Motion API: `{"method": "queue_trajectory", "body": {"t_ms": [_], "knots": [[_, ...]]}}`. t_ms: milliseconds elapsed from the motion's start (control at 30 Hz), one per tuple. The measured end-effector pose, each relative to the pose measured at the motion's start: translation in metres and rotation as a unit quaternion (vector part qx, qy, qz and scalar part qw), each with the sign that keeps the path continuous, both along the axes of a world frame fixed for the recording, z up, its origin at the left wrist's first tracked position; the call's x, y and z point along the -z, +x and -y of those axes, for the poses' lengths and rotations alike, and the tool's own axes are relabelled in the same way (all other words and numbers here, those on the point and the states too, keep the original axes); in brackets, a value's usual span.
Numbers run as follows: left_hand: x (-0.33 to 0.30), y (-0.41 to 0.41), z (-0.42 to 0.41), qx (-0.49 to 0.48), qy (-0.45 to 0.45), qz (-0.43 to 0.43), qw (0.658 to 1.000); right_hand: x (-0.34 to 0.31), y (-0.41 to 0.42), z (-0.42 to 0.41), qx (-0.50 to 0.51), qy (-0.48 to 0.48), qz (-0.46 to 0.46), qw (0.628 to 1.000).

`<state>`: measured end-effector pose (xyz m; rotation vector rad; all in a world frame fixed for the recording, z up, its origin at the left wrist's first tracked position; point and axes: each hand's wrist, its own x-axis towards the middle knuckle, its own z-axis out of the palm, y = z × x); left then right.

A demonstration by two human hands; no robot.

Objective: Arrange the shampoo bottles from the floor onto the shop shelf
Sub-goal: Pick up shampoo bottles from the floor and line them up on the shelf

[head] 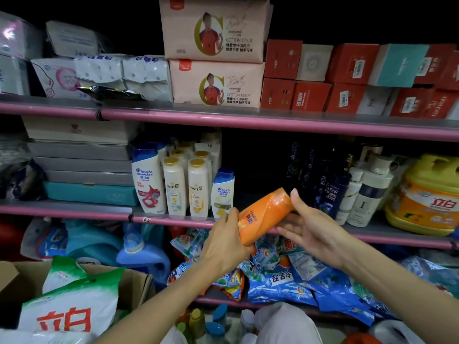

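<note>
An orange shampoo bottle [264,214] is tilted in front of the middle pink shelf [173,218], cap end up to the right. My left hand [224,240] grips its lower end. My right hand [308,225] cups the cap end from the right, thumb up beside the cap, fingers spread under the bottle. On the shelf behind stand white Head & Shoulders bottles [149,180], gold-capped Pantene bottles [198,187] and dark Clear bottles [331,189], with a dark gap [260,167] between them. More bottles [206,324] show at the bottom by the floor.
A yellow detergent tub [427,194] stands at the shelf's right end. Stacked flat boxes [82,160] fill its left. Detergent bags [285,274] and blue jugs [144,254] crowd the lower shelf. A cardboard box [139,281] with green-white bags sits lower left. Tissue packs [216,58] and red boxes lie above.
</note>
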<state>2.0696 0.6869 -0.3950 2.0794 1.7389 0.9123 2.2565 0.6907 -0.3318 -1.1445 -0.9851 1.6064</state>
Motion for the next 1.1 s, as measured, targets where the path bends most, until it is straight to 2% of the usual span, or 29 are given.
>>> {"method": "queue_trajectory", "body": {"t_ms": [67, 133, 267, 433, 533, 633, 767, 967, 1100], "knots": [[-0.005, 0.009, -0.002, -0.01, -0.014, 0.038, 0.999, 0.01, -0.011, 0.004, -0.018, 0.016, 0.02, 1.0], [-0.008, 0.019, -0.003, -0.01, -0.028, 0.08, 0.996, 0.024, -0.026, 0.01, -0.047, 0.053, 0.077, 0.994], [-0.006, 0.03, -0.002, 0.009, -0.064, 0.163, 0.985, 0.032, -0.039, 0.008, -0.009, 0.11, 0.135, 0.985], [-0.008, 0.021, -0.009, 0.044, -0.115, 0.201, 0.972, 0.031, -0.028, -0.015, -0.026, 0.151, 0.213, 0.965], [-0.014, 0.01, -0.023, 0.033, -0.084, 0.166, 0.982, 0.03, -0.023, -0.038, -0.026, 0.2, 0.252, 0.946], [-0.027, -0.004, -0.041, -0.005, 0.017, 0.119, 0.993, 0.03, -0.018, -0.066, -0.015, 0.237, 0.269, 0.933], [-0.048, -0.023, -0.067, -0.011, 0.136, 0.035, 0.99, 0.04, -0.014, -0.104, -0.008, 0.242, 0.306, 0.921], [-0.053, -0.034, -0.091, 0.072, 0.104, -0.043, 0.991, 0.056, -0.017, -0.134, -0.065, 0.199, 0.317, 0.925], [-0.051, -0.034, -0.098, 0.082, 0.095, -0.089, 0.988, 0.059, -0.024, -0.142, -0.072, 0.206, 0.301, 0.928]]}}
